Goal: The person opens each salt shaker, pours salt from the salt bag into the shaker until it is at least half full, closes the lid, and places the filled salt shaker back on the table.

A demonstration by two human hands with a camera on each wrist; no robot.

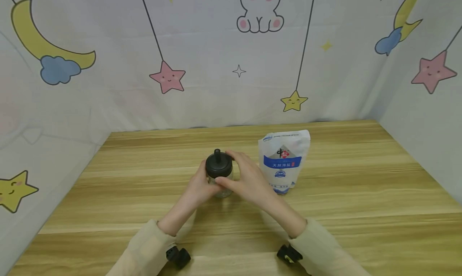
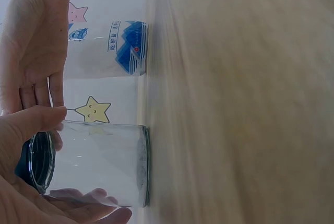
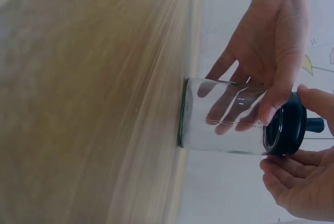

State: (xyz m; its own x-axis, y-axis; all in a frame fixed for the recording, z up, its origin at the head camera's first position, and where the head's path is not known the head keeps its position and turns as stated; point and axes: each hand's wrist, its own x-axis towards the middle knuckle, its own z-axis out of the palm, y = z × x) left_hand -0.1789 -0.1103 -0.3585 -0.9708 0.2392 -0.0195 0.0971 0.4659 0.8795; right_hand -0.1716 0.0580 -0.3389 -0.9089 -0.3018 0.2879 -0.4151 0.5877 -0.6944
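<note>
From the head, a glass jar (image 1: 224, 193) stands on the wooden table (image 1: 151, 163), left of a sea-salt pouch (image 1: 283, 162). The left wrist shows the jar's clear base (image 2: 143, 166); the right wrist, the left hand (image 3: 269, 51) curled round the glass, the right hand (image 3: 305, 185) gripping its black lid (image 3: 292, 125).

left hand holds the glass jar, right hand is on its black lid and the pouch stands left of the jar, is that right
Not quite: the pouch stands to the right of the glass jar, as the head view shows. The left hand does hold the jar, and the right hand is on its black lid.
</note>
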